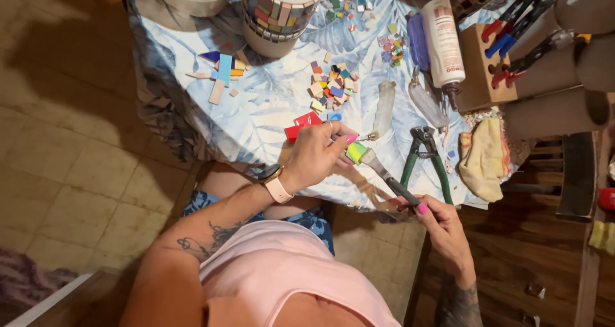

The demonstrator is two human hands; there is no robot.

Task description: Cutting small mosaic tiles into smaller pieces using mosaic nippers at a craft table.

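Over the near edge of the leaf-patterned tablecloth [269, 109], the left hand [317, 154] pinches a small green-yellow tile piece [355, 152] between its fingertips, fingers closed on it. The right hand [442, 228] is wrapped shut around the dark handle of a small spatula [384, 173], whose pale blade touches the tile just right of the left fingertips. Just beyond the pinch lie red tile pieces [302, 124] and a heap of mixed coloured tiles [330, 87]. Green-handled nippers [426, 157] rest right of the blade, a folded yellow cloth [483, 157] further right.
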